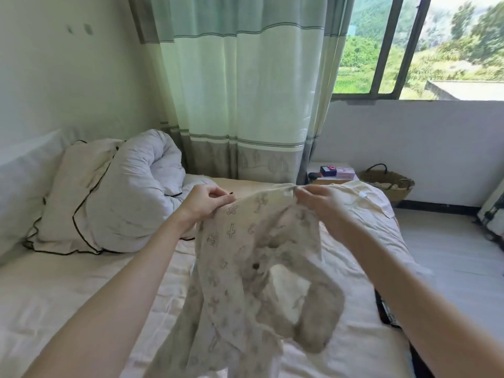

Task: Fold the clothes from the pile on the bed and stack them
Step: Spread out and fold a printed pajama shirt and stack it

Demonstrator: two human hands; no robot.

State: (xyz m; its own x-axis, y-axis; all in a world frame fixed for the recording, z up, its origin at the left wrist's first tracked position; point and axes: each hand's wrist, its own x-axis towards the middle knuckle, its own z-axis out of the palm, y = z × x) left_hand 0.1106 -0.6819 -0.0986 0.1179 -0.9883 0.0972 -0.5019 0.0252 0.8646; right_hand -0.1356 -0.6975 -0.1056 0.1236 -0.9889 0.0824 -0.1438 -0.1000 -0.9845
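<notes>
A cream garment with a grey cross print (245, 268) hangs in the air over the bed (68, 296). My left hand (207, 201) pinches its upper edge on the left. My right hand (319, 203) pinches the same edge on the right, near a small white label. The cloth droops crumpled below both hands, and its lower part runs out of the frame. Beyond my right hand a pale yellow garment (365, 200) lies spread flat at the far right of the bed.
A pillow with dark piping (76, 203) and a rolled white duvet (144, 170) lie at the bed's left. A bedside table with small boxes (335, 171) and a woven basket (387, 182) stand under the window. A curtain (245, 91) hangs behind the bed.
</notes>
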